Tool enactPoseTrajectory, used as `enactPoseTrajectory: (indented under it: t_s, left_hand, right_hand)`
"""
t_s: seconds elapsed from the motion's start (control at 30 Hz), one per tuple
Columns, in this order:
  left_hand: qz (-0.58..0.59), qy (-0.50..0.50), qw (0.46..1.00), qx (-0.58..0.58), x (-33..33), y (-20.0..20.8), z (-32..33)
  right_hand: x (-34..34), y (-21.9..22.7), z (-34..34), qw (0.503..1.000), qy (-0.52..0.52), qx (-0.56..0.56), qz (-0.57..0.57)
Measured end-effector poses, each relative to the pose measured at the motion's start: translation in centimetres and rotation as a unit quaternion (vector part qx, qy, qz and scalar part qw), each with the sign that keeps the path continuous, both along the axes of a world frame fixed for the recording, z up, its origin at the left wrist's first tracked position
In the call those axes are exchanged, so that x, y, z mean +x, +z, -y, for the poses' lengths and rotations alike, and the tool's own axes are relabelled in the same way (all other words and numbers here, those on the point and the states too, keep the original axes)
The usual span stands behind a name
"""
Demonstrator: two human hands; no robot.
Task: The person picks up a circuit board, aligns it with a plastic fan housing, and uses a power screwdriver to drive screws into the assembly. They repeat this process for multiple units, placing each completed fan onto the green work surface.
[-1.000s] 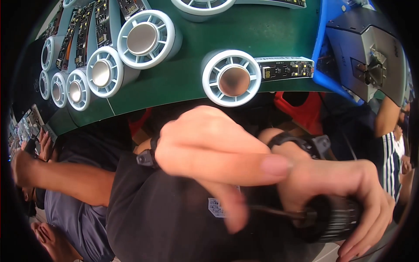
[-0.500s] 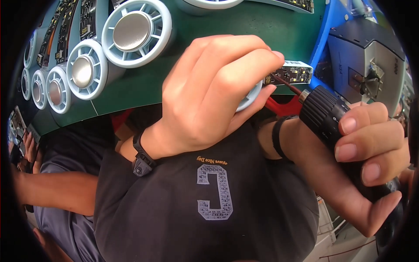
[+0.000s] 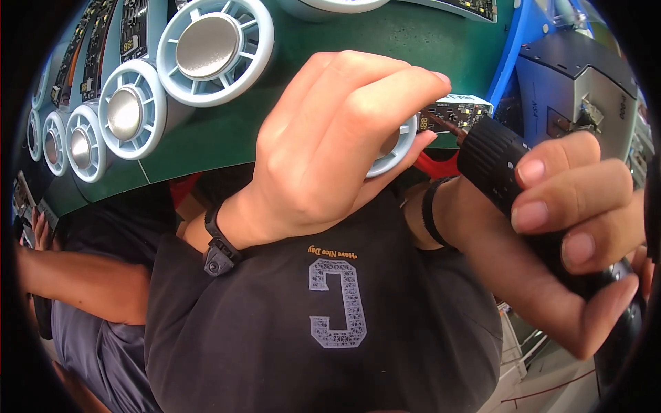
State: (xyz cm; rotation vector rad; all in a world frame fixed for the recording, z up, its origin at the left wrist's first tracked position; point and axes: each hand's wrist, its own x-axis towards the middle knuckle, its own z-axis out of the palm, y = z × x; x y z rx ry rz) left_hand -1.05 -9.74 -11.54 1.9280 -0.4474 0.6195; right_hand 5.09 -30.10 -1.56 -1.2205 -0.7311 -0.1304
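Observation:
My left hand [image 3: 323, 144] is closed around a light-blue plastic housing [image 3: 401, 155], whose spoked round end shows between thumb and fingers. A black circuit board [image 3: 463, 117] with small yellow parts and a digit display lies along the housing's far side. My right hand [image 3: 575, 199] grips a black electric screwdriver [image 3: 497, 155], slanted up toward the left. Its thin bit [image 3: 444, 124] reaches the board near my left fingertips. Whether the tip sits in a screw cannot be made out; the left fingers hide much of the housing.
Several similar light-blue housings with metal discs stand on the green table [image 3: 358, 41], such as a large one [image 3: 208, 47] at the far left. A grey machine [image 3: 578, 96] stands at right beside a blue frame [image 3: 508, 58]. Another person's arm [image 3: 82, 286] is at left.
My right hand has moved the screwdriver slightly left and up, bringing its body closer to the board. My left hand stays nearly in place around the housing.

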Motion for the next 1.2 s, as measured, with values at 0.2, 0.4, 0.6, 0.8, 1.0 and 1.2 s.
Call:
enactPoseTrajectory:
  t_s: [0.2,0.4,0.6,0.8,1.0,1.2]
  left_hand:
    - [0.024,0.0,1.0,0.0,0.4,0.2,0.6]
    - [0.029,0.026,0.999,-0.03,0.6,0.6,0.8]
    - [-0.002,0.037,0.999,-0.04,-0.1,1.7,1.0]
    - [0.008,0.024,0.998,-0.062,0.3,1.1,1.3]
    - [0.013,0.054,0.996,-0.074,0.1,0.6,1.4]
    - [0.001,0.03,0.999,-0.039,-0.3,0.8,0.6]
  right_hand:
    - [0.7,1.0,-0.5,0.996,0.015,-0.085,0.029]
    - [-1.6,0.8,-4.5,0.987,-0.079,-0.131,0.041]
    - [-0.4,-0.9,-4.6,0.998,-0.042,-0.039,0.031]
    - [0.0,-0.3,-3.6,0.998,0.042,-0.035,0.031]
    - [1.1,-0.2,-3.2,0.994,0.096,-0.037,0.02]
    - [1.6,-0.5,-3.4,0.99,0.139,-0.019,0.02]
